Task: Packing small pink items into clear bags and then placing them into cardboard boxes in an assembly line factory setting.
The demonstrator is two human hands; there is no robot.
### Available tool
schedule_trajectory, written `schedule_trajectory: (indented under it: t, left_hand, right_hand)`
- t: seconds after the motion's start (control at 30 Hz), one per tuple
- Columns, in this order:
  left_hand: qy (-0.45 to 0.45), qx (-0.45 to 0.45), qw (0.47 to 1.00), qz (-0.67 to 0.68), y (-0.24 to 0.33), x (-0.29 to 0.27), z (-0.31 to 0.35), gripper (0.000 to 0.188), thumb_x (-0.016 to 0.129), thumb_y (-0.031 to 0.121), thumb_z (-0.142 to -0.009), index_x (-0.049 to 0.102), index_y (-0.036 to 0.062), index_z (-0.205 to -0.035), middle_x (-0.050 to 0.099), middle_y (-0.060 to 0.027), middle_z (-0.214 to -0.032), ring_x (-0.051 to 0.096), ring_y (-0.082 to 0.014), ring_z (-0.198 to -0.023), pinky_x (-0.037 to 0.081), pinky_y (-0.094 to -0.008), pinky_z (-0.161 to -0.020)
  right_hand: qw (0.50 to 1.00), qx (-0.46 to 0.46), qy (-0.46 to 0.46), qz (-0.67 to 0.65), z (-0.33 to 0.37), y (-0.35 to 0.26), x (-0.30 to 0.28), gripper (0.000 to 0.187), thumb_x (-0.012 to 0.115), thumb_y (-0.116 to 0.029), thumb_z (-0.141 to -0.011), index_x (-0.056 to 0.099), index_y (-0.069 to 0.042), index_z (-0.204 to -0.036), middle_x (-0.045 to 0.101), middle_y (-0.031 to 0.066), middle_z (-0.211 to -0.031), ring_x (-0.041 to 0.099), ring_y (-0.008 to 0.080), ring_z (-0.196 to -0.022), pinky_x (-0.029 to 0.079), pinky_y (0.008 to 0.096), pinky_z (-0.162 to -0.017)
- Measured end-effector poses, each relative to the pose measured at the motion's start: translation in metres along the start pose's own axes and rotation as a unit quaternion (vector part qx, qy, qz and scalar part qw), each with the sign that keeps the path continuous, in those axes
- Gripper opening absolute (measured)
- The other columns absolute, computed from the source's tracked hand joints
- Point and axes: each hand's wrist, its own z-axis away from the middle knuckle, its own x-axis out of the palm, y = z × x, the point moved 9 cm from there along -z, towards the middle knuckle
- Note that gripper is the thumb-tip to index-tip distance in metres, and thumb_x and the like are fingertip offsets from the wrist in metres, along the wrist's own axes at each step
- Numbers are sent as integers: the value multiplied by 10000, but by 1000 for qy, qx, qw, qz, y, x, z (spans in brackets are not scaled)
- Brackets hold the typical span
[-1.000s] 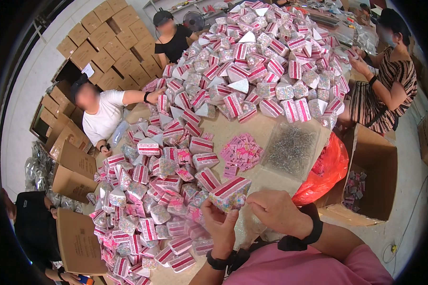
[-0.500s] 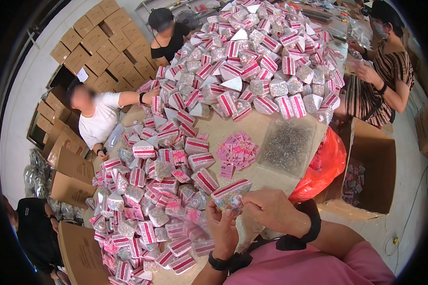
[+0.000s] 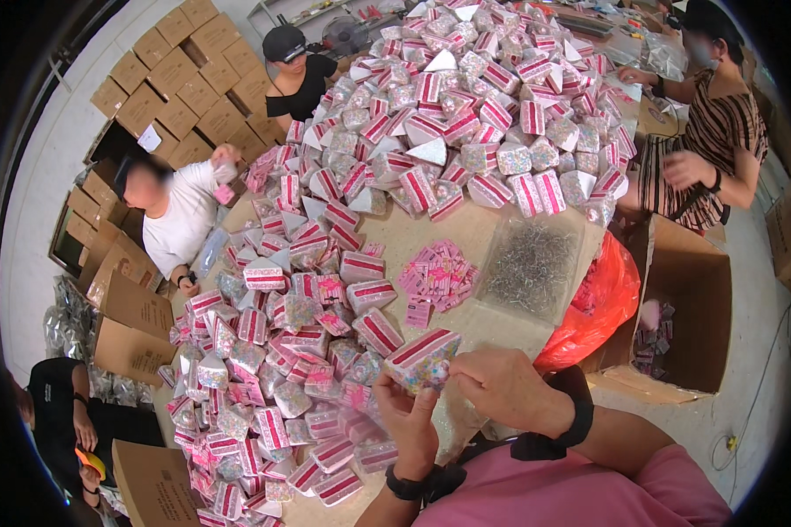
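My left hand [image 3: 408, 423] is wrapped round a cake-slice-shaped ornament [image 3: 423, 358], white with dark pink stripes on top and a speckled, glittery side facing me. Close against its right end is my right hand [image 3: 511, 386], with thumb and fingers pinched together. What sits in that pinch, if anything, is too small to make out. Just beyond lies another striped slice [image 3: 378, 332], at the edge of a heap of similar ornaments [image 3: 272, 351] to the left. A pile of small pink cards [image 3: 438, 274] lies farther off on the table.
A clear shallow tray of thin metal hooks [image 3: 534, 268] stands right of the cards. Beside it hang a red plastic bag [image 3: 599, 307] and an open carton [image 3: 690, 307]. A larger ornament heap [image 3: 466, 105] fills the far table. Several co-workers surround it; cartons [image 3: 193, 83] line the wall.
The ornament in my left hand has turned to show more of its glittery side. The white-shirted co-worker's hand has drawn back from the heap, and the striped-clothed co-worker's hands have moved apart.
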Motion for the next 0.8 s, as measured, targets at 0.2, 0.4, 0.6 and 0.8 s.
schedule_trajectory:
  t: [0.2,0.4,0.6,0.8]
  left_hand:
    - [8,36,998,-43,5,-4,1,644,723,65,-739,322,22,-1241,459,-103,-1181,483,-191,-1072,385,-327,-937]
    - [24,73,991,-113,8,-6,3,682,732,43,-716,305,16,-1246,437,-112,-1169,488,-194,-1054,408,-316,-899]
    - [34,68,987,-145,4,-6,6,697,727,18,-702,293,13,-1247,415,-121,-1179,468,-205,-1077,398,-329,-920]
    - [23,90,977,-194,9,-3,7,693,708,-7,-697,287,28,-1246,390,-121,-1183,436,-213,-1103,369,-356,-960]
  right_hand:
    - [999,-10,8,31,1,0,1,88,541,-90,-783,577,-27,-833,559,155,-732,572,336,-697,456,414,-610]
    - [999,-14,21,41,2,5,6,62,538,-74,-786,551,-17,-808,546,158,-728,567,345,-696,446,421,-593]
    - [998,-7,35,49,4,11,8,48,528,-62,-794,546,-20,-806,540,161,-703,565,355,-665,439,431,-569]
    - [998,7,45,52,6,15,10,42,528,-61,-796,547,-23,-798,550,162,-693,569,359,-652,439,434,-559]
